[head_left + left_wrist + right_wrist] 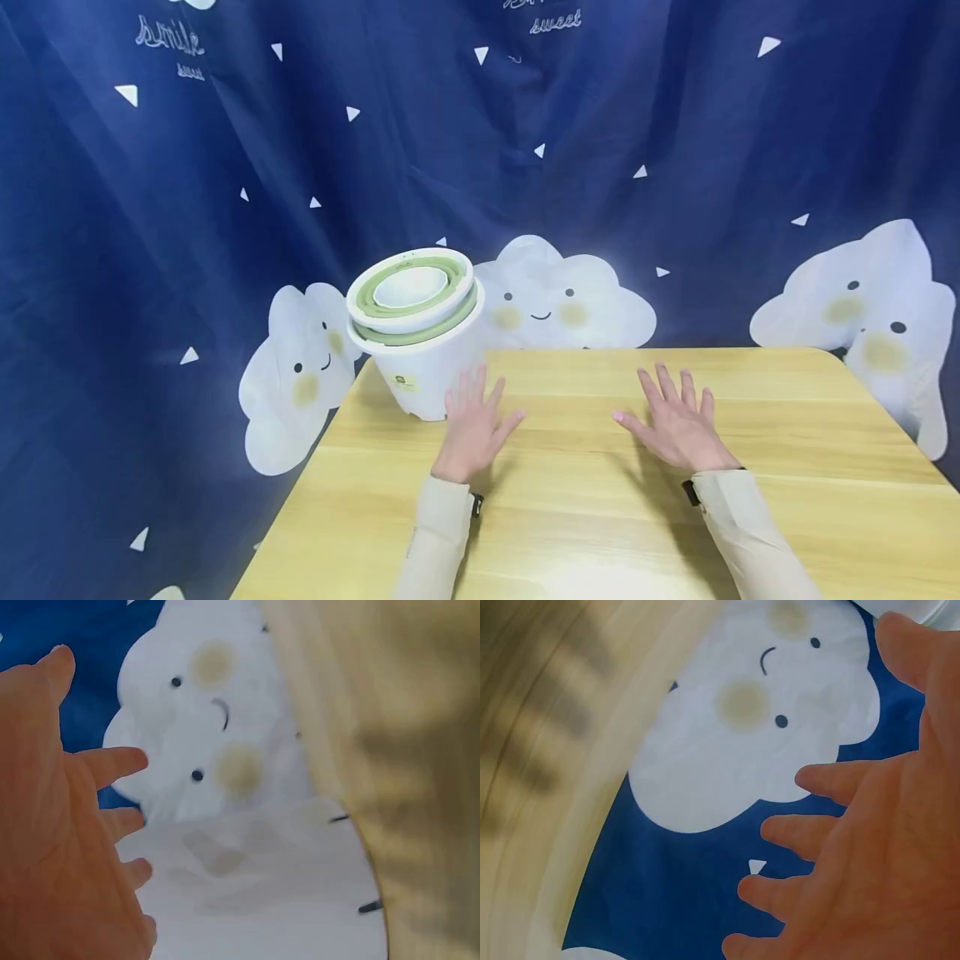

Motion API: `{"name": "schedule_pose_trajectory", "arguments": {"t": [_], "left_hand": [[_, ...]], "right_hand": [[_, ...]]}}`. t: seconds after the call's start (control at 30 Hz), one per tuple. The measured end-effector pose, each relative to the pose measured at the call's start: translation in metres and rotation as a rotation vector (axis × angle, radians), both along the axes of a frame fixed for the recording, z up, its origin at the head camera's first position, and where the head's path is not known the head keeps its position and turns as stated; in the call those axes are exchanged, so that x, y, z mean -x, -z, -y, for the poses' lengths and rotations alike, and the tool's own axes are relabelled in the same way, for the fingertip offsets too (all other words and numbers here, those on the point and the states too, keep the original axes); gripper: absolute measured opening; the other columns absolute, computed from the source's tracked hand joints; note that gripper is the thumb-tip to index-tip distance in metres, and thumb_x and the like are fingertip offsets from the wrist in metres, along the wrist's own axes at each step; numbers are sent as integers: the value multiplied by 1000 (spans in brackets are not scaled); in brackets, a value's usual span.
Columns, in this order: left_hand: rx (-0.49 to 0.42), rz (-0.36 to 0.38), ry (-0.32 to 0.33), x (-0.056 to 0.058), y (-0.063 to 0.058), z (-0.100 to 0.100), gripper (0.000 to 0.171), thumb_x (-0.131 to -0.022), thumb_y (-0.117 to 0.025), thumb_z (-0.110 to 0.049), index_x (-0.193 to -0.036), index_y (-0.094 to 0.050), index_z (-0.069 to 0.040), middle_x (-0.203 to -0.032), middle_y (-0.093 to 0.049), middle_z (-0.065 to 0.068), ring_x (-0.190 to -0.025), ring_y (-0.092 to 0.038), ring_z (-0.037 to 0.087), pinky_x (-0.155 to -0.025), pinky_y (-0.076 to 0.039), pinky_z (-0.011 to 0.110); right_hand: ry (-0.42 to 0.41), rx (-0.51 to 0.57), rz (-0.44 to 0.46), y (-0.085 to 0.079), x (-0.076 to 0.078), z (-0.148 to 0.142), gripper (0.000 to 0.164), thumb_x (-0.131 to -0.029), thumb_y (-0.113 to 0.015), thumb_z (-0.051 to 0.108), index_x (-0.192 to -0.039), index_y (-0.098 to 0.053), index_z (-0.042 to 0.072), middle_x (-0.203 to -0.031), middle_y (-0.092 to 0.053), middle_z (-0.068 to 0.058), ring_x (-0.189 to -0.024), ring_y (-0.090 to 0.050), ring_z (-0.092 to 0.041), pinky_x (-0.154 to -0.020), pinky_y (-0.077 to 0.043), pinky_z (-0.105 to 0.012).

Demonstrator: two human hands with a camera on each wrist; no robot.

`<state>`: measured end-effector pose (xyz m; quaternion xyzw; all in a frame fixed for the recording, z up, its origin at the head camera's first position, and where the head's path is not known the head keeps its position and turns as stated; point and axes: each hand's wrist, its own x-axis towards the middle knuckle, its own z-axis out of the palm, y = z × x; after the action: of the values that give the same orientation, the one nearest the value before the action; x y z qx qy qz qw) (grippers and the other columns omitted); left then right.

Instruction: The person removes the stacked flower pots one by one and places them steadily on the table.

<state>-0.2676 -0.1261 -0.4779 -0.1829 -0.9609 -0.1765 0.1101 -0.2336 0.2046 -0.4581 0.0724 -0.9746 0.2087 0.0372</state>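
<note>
Toward the table's back left stands a white bucket [442,367] with a small yellow label on its front. Nested in its mouth is a stack of white and green round tubs [408,287], the topmost smaller and white inside. My left hand [471,427] is spread with straight fingers, overlapping the bucket's lower right side in the head view and holding nothing. In the left wrist view the bucket's wall [255,885] shows beyond the fingers, a faint hand shadow on it. Over the table's right half, my right hand [681,429] is spread too, its palm bare of anything.
The light wooden table [562,517] has rounded back corners. Behind it hangs a dark blue curtain [585,108] printed with smiling clouds and small white triangles. Both forearms wear pale sleeves [442,525] with a dark band at each wrist.
</note>
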Motion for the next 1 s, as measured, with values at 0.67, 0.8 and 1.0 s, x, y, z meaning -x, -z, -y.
{"name": "schedule_pose_trajectory", "arguments": {"t": [0.67,0.8,1.0], "left_hand": [[-1128,19,-335,26,-59,163,53,-110,-42,-44,-123,-65,2,-113,-72,7,-103,-70,19,-82,-54,19],[-1289,65,-378,40,-65,179,56,-111,-35,-43,-146,-52,-2,-140,-60,8,-126,-58,18,-106,-49,31],[-1359,216,-298,59,-68,189,66,-111,-26,-46,-165,-20,-8,-172,-23,16,-160,-24,31,-131,-19,44]], "right_hand": [[-213,472,104,-6,27,47,81,-105,-40,62,-165,-22,11,-171,-24,-20,-156,-25,-48,-122,-25,-68],[-243,563,87,-14,46,68,75,-106,-42,58,-163,-28,10,-168,-31,-19,-152,-34,-47,-120,-32,-64],[-268,713,99,-27,77,106,67,-108,-46,47,-160,-33,7,-163,-38,-22,-148,-41,-46,-119,-37,-59]]}}
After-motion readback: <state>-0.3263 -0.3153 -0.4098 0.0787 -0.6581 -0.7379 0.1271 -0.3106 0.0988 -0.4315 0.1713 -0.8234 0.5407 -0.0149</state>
